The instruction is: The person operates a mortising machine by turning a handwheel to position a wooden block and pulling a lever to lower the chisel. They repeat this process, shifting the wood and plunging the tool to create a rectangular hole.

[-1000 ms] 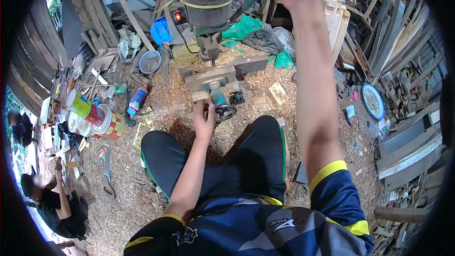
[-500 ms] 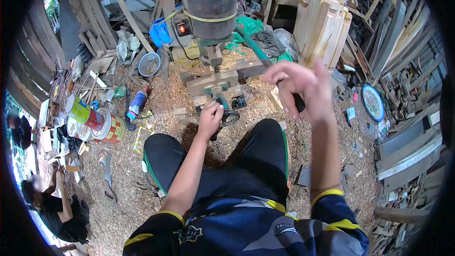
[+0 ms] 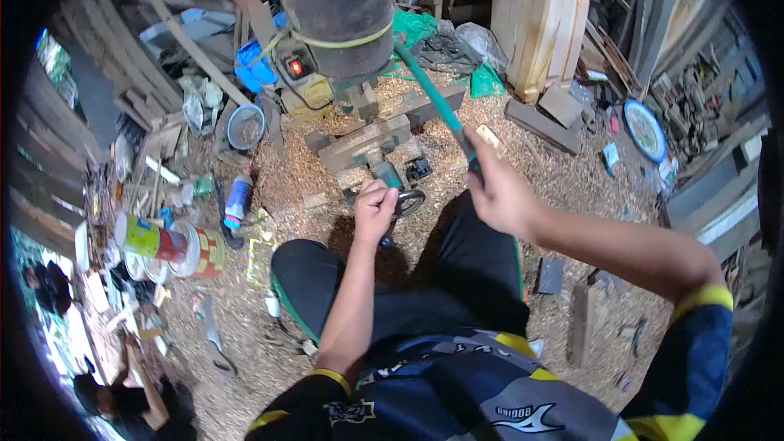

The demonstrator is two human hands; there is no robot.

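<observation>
Firmly, right hand (image 3: 500,193) gripping long green lever (image 3: 425,86), left hand (image 3: 376,209) fingers closed on black handwheel (image 3: 411,201)

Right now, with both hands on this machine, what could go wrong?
The left hand grips the handwheel near the machine head, whose red light is lit; a slip could bring it to the spindle. The right hand holds the green lever; a hard pull might jam the wooden block.

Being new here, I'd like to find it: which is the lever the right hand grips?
Find the big dark drum-shaped machine at top centre. The lever slopes from it down to the right hand. It is the only slim green rod beside pale planks.
</observation>
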